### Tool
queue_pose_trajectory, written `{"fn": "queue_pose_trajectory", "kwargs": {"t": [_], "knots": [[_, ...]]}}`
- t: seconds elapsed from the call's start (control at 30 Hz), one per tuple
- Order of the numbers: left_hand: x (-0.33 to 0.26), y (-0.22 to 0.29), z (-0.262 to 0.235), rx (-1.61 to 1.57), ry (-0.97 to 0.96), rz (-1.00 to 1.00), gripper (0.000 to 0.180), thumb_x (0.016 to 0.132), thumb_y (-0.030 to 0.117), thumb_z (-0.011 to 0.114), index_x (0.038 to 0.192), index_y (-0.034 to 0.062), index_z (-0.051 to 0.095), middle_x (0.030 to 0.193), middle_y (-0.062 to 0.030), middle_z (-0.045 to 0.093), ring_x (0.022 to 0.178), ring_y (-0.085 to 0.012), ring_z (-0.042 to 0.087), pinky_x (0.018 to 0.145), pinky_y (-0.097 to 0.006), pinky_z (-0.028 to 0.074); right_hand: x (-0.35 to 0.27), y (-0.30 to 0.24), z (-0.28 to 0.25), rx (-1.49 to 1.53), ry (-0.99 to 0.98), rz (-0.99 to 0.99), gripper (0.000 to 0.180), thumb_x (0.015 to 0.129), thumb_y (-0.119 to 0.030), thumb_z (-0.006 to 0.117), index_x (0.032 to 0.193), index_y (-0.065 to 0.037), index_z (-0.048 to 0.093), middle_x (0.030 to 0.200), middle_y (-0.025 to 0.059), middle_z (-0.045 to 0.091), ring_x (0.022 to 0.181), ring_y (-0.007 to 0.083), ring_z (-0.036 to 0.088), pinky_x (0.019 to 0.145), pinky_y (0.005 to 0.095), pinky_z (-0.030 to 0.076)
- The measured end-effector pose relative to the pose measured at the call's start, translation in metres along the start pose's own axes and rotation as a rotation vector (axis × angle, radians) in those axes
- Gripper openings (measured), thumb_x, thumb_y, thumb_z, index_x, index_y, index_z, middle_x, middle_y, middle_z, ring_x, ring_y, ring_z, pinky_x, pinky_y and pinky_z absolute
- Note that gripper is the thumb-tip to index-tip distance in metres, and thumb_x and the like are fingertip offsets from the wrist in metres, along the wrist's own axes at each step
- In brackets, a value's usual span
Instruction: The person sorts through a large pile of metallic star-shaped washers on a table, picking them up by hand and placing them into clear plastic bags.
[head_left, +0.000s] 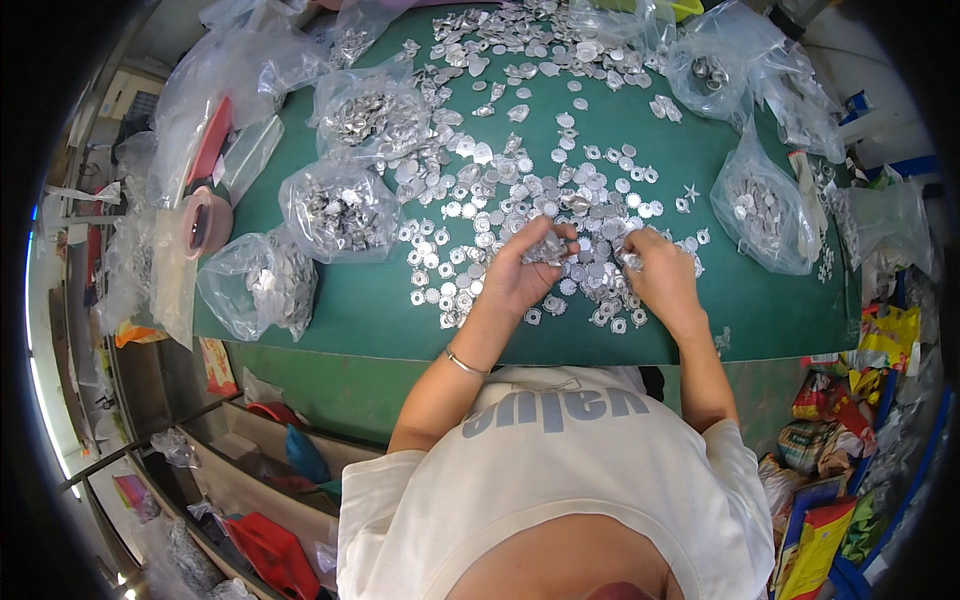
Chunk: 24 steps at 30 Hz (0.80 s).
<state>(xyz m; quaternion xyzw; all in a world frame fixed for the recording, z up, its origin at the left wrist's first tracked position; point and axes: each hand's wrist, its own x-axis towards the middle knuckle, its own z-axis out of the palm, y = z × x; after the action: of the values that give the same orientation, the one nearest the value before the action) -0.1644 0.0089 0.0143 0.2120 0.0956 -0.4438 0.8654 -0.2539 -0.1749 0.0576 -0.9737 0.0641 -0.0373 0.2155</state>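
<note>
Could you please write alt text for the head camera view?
A person's left hand holds a clump of small silver metal pieces over a green table; the right hand pinches another. Clear bags of pieces sit around.

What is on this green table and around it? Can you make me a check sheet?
Surface: green table, mostly covered.
Job's things: silver metal pieces scattered in a pile; many look toothed like little gears.
Clutter: clear bags of pieces, tape roll.
Grippers: left hand holds a clump of pieces; right hand pinches pieces in its fingers.
Cables: nothing seen.
Surroundings: colourful packets at right, red items below left.
</note>
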Motion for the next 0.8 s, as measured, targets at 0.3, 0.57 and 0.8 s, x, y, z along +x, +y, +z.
{"fn": "queue_pose_trajectory", "kwargs": {"t": [0.3,0.57,0.8], "knots": [[-0.018,-0.013,0.034,0.009,0.152,-0.416,0.032,0.088,0.023,0.049,0.110,0.0002,0.052,0.103,-0.0161,0.058,0.091,-0.0307,0.060,0.074,-0.041,0.053,0.001,-0.017,-0.009,1.005,0.034,0.004,0.013,0.072,0.002,0.058,0.085,-0.001,0.057,0.082,0.0097,0.059,0.070,0.0230,0.058,0.065,0.0270,0.046],[-0.015,-0.031,0.009,-0.242,0.113,-0.365,0.030,0.090,0.030,0.044,0.105,0.0049,0.052,0.097,-0.0126,0.056,0.088,-0.0303,0.057,0.072,-0.045,0.050,-0.006,-0.059,-0.004,0.390,0.025,-0.424,0.026,0.063,0.000,0.068,0.087,-0.004,0.059,0.095,0.0079,0.054,0.085,0.0250,0.054,0.068,0.0315,0.046],[-0.024,-0.023,0.019,-0.274,0.045,-0.327,0.024,0.087,0.020,0.049,0.105,0.0038,0.052,0.099,-0.0155,0.055,0.088,-0.0258,0.054,0.068,-0.036,0.047,0.012,-0.008,0.004,0.391,0.172,-0.145,0.028,0.063,-0.006,0.070,0.089,-0.004,0.062,0.093,0.0064,0.053,0.091,0.0258,0.048,0.076,0.0354,0.039]]}}
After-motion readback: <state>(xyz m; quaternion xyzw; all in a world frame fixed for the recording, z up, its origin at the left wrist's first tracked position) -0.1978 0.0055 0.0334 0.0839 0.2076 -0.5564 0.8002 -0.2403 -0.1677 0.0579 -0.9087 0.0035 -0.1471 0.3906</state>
